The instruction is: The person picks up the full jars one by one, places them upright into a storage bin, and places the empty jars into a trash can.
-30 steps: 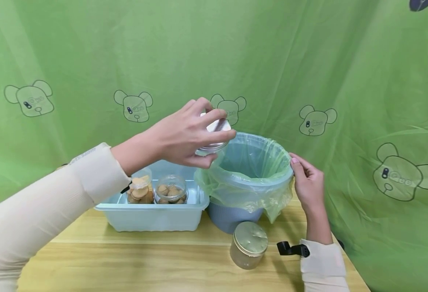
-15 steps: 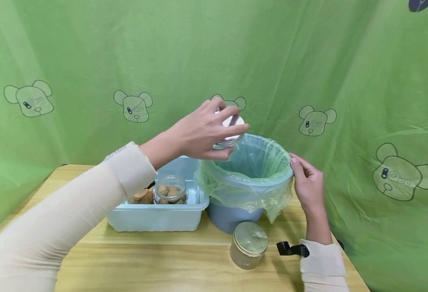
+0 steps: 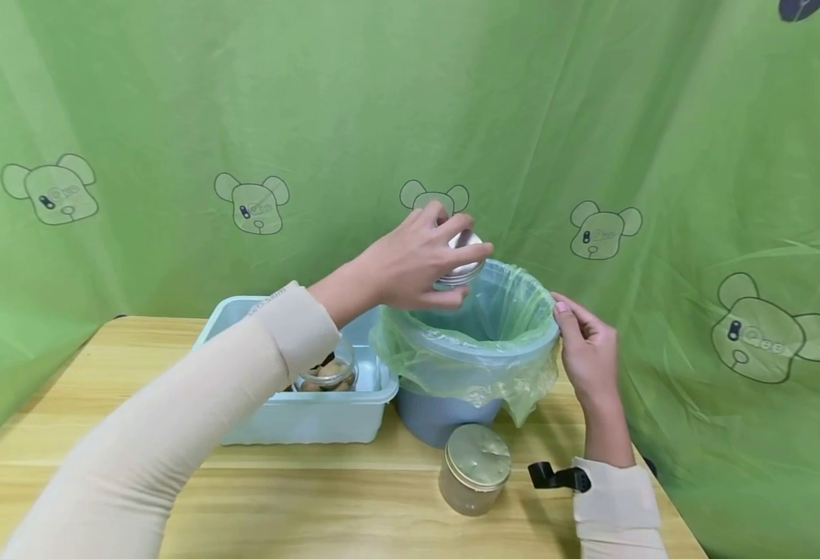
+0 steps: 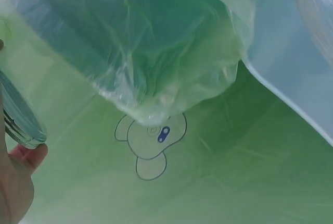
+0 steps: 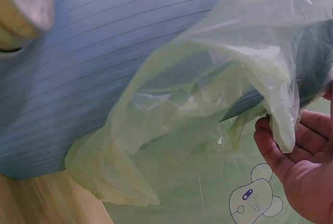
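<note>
First: Taking the bin (image 3: 438, 419) as the landmark, what is in your left hand (image 3: 417, 260)?

Second: You are grasping a round disc (image 3: 463, 273) by its edge. Its top is silvery and its rim clear and ridged, but your fingers cover part of it, so I cannot tell whether it is a lid or a whole jar.

First: And where do you have it?

Second: Up at the far left of the bin's mouth, tilted. Your left wrist view shows it apart from the liner (image 3: 410, 349).

First: Your right hand (image 3: 592, 353)?

Second: On the right side of the bin's rim. Your thumb and fingers pinch the liner there, and its yellow-green film is folded outward, hanging down the bin's side in loose creases.

First: What else is around the bin?

Second: Just left of it sits a pale blue tray (image 3: 319, 423), holding a clear jar of brown round pieces (image 3: 333, 376), which your left sleeve (image 3: 214, 380) partly hides. Close in front of the bin, upright on the wooden table (image 3: 277, 512), is a gold-lidded jar (image 3: 478, 470); whether they touch I cannot tell. Behind the bin hangs a green cloth (image 3: 354, 93) with outlined bear heads.
</note>
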A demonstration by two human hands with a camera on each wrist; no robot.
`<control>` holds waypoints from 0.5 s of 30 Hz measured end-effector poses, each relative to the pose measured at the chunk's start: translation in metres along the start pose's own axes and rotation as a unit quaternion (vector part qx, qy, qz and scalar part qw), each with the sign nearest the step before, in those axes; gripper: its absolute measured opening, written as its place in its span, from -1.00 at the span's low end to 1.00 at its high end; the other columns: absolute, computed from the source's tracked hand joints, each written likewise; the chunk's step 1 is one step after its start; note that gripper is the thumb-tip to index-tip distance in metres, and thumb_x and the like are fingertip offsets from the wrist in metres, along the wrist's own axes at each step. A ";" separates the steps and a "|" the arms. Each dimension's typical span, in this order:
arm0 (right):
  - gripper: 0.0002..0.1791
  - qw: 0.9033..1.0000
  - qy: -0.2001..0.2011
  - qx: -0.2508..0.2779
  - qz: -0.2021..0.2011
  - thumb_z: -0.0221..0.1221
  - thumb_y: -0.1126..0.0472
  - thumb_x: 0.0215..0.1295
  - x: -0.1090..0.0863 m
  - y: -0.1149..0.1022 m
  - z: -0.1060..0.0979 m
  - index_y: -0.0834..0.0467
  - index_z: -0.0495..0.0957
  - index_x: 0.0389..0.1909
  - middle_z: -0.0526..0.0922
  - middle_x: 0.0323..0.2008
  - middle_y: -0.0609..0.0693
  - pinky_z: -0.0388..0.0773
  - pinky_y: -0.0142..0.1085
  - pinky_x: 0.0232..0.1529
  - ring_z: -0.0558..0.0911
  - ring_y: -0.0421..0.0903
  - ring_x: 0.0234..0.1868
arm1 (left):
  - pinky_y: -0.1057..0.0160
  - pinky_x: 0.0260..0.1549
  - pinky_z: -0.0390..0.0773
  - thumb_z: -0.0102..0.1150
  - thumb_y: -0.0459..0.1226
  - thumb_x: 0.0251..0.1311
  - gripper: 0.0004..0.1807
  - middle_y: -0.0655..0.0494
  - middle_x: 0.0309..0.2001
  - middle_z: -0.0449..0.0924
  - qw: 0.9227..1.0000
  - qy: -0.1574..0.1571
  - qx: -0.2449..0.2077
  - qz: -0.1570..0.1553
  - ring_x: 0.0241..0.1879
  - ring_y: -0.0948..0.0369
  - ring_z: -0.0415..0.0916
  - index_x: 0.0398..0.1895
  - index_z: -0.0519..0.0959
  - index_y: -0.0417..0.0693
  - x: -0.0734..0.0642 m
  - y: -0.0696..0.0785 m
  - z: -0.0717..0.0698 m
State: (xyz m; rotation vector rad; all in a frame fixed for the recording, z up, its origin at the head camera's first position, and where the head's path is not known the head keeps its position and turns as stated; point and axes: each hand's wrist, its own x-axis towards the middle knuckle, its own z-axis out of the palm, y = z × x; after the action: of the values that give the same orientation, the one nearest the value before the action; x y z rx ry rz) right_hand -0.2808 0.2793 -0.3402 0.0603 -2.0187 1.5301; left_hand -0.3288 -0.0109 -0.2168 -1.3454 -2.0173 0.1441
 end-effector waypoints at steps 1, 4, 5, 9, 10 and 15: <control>-0.58 1.000 0.001 0.001 -0.001 0.15 0.03 0.52 0.000 0.000 0.000 0.16 0.63 0.24 0.69 -0.05 -0.21 0.49 -0.49 -0.19 0.54 -0.22 -0.19 | 0.02 -0.17 0.42 -0.05 0.07 0.29 -0.45 -0.08 0.15 0.44 1.000 -0.008 -0.005 -0.006 -0.06 -0.07 0.33 0.33 0.47 0.20 0.001 0.001 0.002; -0.58 1.000 0.004 0.003 -0.008 0.15 0.04 0.52 0.000 0.000 0.001 0.17 0.64 0.23 0.69 -0.07 -0.21 0.49 -0.48 -0.21 0.54 -0.22 -0.20 | 0.07 -0.24 0.41 -0.04 0.08 0.31 -0.42 -0.07 0.18 0.43 0.999 -0.031 -0.022 -0.024 -0.06 -0.06 0.29 0.38 0.46 0.23 0.003 0.003 0.007; -0.59 1.000 0.005 0.004 -0.009 0.16 0.04 0.51 0.001 0.000 0.001 0.18 0.64 0.22 0.70 -0.07 -0.22 0.49 -0.49 -0.20 0.54 -0.22 -0.19 | 0.07 -0.23 0.41 -0.03 0.09 0.31 -0.42 -0.07 0.19 0.43 0.998 -0.039 -0.028 -0.029 -0.05 -0.05 0.29 0.39 0.45 0.24 0.004 0.004 0.009; -0.59 1.000 0.007 0.006 -0.012 0.16 0.05 0.51 0.001 0.000 0.001 0.19 0.64 0.22 0.70 -0.05 -0.22 0.49 -0.49 -0.16 0.56 -0.23 -0.14 | 0.08 -0.16 0.37 -0.03 0.10 0.33 -0.40 -0.03 0.19 0.42 0.995 -0.073 -0.046 -0.043 -0.04 -0.03 0.27 0.43 0.43 0.26 0.006 0.006 0.016; -0.59 1.000 0.006 0.006 -0.011 0.16 0.05 0.51 0.001 0.000 0.001 0.19 0.64 0.22 0.70 -0.04 -0.22 0.50 -0.49 -0.15 0.57 -0.23 -0.13 | 0.08 -0.15 0.37 -0.03 0.11 0.34 -0.40 -0.02 0.19 0.42 0.994 -0.082 -0.050 -0.046 -0.04 -0.03 0.27 0.44 0.42 0.26 0.007 0.007 0.018; -0.59 1.000 0.003 0.003 -0.009 0.15 0.05 0.52 0.001 0.001 0.000 0.19 0.63 0.23 0.70 0.00 -0.20 0.50 -0.49 -0.12 0.57 -0.23 -0.09 | 0.09 -0.09 0.35 -0.01 0.12 0.38 -0.39 0.01 0.17 0.39 0.988 -0.125 -0.071 -0.056 -0.02 -0.01 0.25 0.47 0.36 0.28 0.009 0.011 0.025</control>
State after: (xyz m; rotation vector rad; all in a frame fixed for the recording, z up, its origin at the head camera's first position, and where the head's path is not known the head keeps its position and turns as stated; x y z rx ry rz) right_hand -0.2823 0.2796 -0.3409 0.0767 -2.0028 1.5234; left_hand -0.3375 0.0085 -0.2362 -1.3525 -2.3473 0.1259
